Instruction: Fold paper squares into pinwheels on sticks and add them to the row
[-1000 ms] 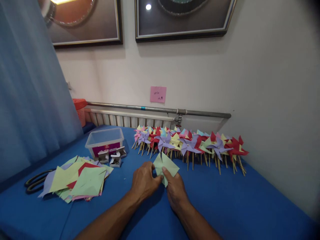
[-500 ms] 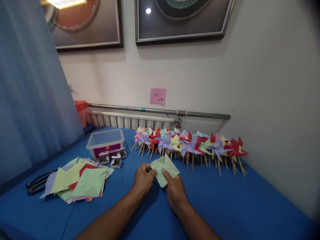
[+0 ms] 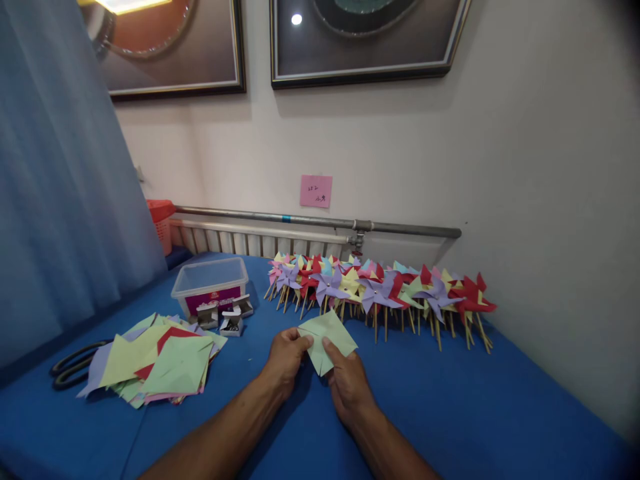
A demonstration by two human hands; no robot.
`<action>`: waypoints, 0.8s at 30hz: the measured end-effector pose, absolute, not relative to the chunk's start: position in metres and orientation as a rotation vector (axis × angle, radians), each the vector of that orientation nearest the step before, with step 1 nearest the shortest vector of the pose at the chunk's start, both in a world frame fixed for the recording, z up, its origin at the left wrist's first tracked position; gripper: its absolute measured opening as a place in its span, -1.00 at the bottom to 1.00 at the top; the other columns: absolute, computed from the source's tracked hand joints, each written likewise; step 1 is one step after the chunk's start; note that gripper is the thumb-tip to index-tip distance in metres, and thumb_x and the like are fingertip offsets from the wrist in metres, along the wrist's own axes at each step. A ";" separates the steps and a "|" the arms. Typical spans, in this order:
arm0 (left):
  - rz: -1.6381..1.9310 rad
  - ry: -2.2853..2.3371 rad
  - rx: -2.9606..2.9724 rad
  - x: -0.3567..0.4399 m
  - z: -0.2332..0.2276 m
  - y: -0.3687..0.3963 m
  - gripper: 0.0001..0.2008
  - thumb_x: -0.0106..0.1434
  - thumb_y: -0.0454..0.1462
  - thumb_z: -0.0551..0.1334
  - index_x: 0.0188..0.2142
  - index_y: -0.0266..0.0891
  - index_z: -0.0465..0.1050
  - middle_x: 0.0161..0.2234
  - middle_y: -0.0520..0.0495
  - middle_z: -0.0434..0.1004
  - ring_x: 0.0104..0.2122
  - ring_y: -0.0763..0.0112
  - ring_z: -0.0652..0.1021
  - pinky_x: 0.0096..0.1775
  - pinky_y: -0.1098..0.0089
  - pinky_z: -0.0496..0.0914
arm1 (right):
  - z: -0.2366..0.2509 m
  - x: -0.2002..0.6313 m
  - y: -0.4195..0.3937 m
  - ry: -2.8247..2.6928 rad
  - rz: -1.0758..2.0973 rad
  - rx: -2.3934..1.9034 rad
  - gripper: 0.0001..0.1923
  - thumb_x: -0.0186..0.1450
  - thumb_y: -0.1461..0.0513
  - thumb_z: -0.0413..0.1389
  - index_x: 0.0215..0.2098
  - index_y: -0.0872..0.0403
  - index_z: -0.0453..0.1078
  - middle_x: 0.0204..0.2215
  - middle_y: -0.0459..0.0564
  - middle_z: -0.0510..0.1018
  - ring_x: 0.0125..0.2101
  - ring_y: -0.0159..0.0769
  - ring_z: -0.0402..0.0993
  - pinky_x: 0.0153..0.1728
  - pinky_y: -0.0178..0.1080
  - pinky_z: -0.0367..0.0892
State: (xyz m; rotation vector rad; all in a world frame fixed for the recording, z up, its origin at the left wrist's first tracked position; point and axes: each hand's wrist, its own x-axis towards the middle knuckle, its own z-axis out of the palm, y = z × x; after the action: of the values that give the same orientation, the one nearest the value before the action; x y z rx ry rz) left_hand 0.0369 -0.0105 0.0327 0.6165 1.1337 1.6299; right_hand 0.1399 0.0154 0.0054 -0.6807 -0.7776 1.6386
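A light green paper square with slits cut in from its corners is held above the blue table. My left hand pinches its left corner between thumb and finger. On the lower right side, my right hand grips the sheet, thumb on top and fingers underneath. Behind the sheet stand many paper pinwheels on thin wooden sticks, in purple, red, yellow and other colours. To the left lies a loose pile of coloured paper squares, with a green one on top.
Black-handled scissors lie partly under the pile. A clear plastic box stands behind it, with small open cartons in front. A blue curtain hangs at left. A pipe and radiator run along the wall.
The green paper has turned and flattened slightly in my hands, its top corner edging right. Both hands keep their hold, and the other things on the table stay put.
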 end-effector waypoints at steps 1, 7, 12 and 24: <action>1.635 1.130 0.613 0.037 0.032 -0.010 -0.75 -0.21 -0.27 0.48 -0.62 -0.28 0.42 -0.70 0.08 0.36 -0.66 0.58 0.29 -0.53 0.49 0.17 | 0.005 0.139 0.016 -0.776 1.638 -0.674 -0.38 0.01 0.13 0.47 0.03 0.10 0.55 -0.18 0.07 0.74 -0.18 -0.03 0.67 -0.12 -0.10 0.53; 1.652 1.110 0.597 0.032 0.021 -0.005 -0.61 -0.22 -0.15 0.53 -0.60 -0.24 0.34 -0.68 0.09 0.36 -0.66 0.58 0.29 -0.54 0.47 0.15 | 0.007 0.139 0.014 -0.727 1.676 -0.659 -0.42 0.00 0.15 0.48 -0.02 0.10 0.56 -0.18 0.07 0.74 -0.10 -0.01 0.66 -0.02 -0.07 0.51; 1.629 1.070 0.624 0.032 0.019 -0.005 -0.59 -0.23 -0.10 0.54 -0.53 -0.28 0.43 -0.60 0.01 0.47 -0.60 0.53 0.38 -0.48 0.45 0.24 | 0.009 0.139 0.014 -0.728 1.680 -0.655 -0.39 -0.01 0.15 0.48 0.00 0.11 0.56 -0.19 0.08 0.74 -0.10 0.00 0.66 -0.02 -0.05 0.51; 1.545 1.300 0.799 0.029 0.013 -0.003 -0.66 -0.16 -0.13 0.48 -0.64 -0.24 0.36 -0.70 0.04 0.37 -0.65 0.55 0.27 -0.51 0.44 0.10 | 0.011 0.144 0.017 -0.696 1.708 -0.651 -0.42 -0.03 0.16 0.49 -0.05 0.09 0.56 -0.24 0.05 0.74 -0.15 0.00 0.67 -0.14 -0.08 0.55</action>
State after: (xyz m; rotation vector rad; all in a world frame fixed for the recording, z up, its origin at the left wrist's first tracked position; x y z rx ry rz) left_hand 0.0290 -0.0027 0.0133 0.7992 1.2996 1.5453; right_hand 0.1436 0.0171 0.0107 -0.6506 -0.6962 1.7084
